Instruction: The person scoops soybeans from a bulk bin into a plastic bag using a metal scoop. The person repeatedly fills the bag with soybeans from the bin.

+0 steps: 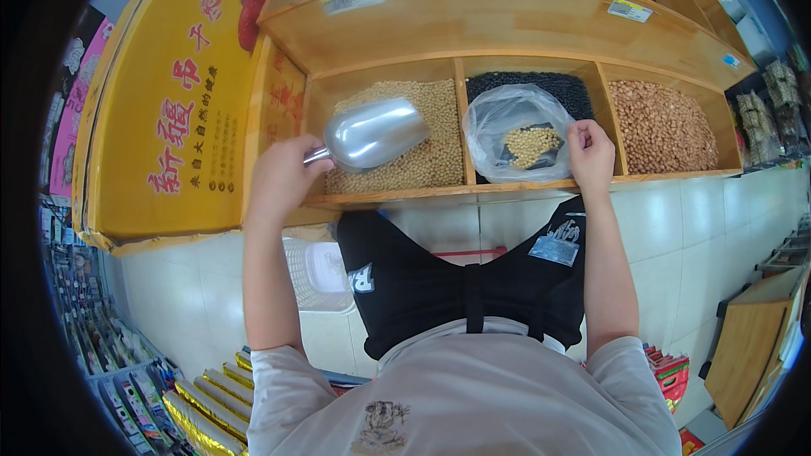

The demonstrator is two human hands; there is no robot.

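My left hand (288, 174) grips the handle of a shiny metal scoop (377, 133), whose rounded back faces up over the bin of soybeans (405, 180). What the scoop holds, if anything, is hidden from above. With my right hand (592, 149) I pinch the rim of a clear plastic bag (485, 130). The bag's mouth is spread wide, and a small heap of soybeans (532, 144) lies inside it. It rests in the middle compartment, over black beans (538, 81) that show behind it.
Brown peanuts or similar kernels (662, 126) fill the right compartment. Wooden dividers (611, 117) separate the bins, and a higher tier (431, 19) with price tags rises behind. A yellow printed panel (184, 107) stands left. On the tiled floor sits a white plastic basket (320, 275).
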